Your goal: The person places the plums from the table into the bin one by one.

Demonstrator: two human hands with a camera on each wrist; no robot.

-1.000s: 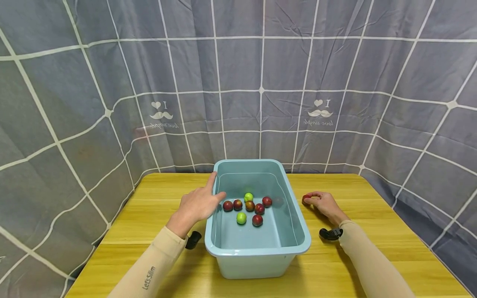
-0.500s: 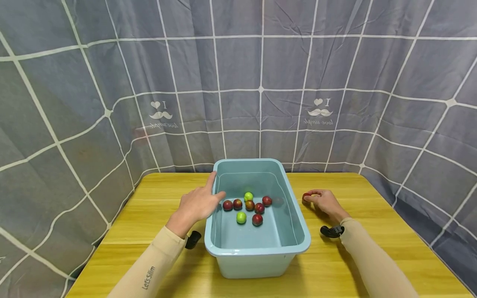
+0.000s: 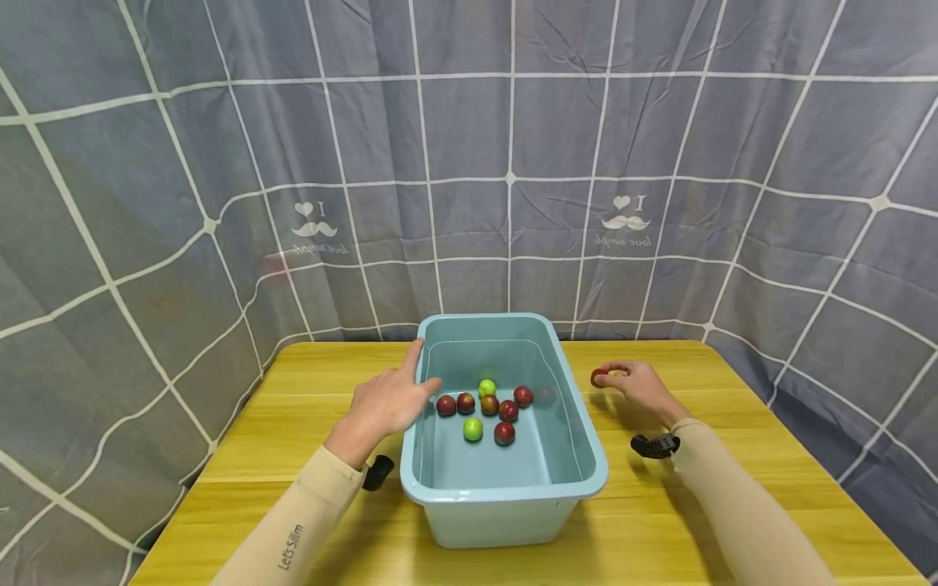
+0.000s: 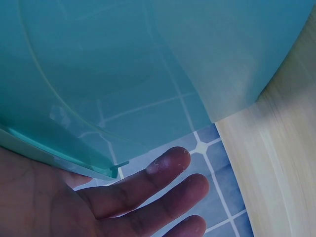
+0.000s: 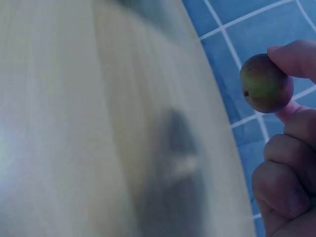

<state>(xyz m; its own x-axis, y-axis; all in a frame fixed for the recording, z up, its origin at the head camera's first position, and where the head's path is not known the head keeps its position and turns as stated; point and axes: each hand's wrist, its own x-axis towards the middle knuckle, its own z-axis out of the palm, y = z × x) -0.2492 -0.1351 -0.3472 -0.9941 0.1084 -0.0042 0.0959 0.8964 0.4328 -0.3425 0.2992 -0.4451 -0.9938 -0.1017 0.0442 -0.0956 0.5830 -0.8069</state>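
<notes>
My right hand (image 3: 643, 386) pinches a dark red plum (image 3: 599, 378) between thumb and fingertips, right of the light blue tub (image 3: 506, 495). In the right wrist view this plum (image 5: 266, 83) shows a greenish patch and a dark spot, held off the wooden surface; the other fingers are curled. My left hand (image 3: 388, 400) lies over the tub's left rim, thumb on the inner side and index finger extended along the edge. The left wrist view shows its other fingers (image 4: 163, 197) stretched out by the tub's outer wall. Inside the tub lie several dark red plums (image 3: 504, 433) and two green fruits (image 3: 472, 429).
The tub stands mid-table on a yellow wood-grain table (image 3: 293, 456). A grey curtain (image 3: 469, 220) with white grid lines hangs behind the table and along both sides. Each wrist wears a black strap, such as the right strap (image 3: 655, 445).
My right hand has risen slightly from the table with the plum in its pinch. My left hand, the tub and the fruit inside stay where they were.
</notes>
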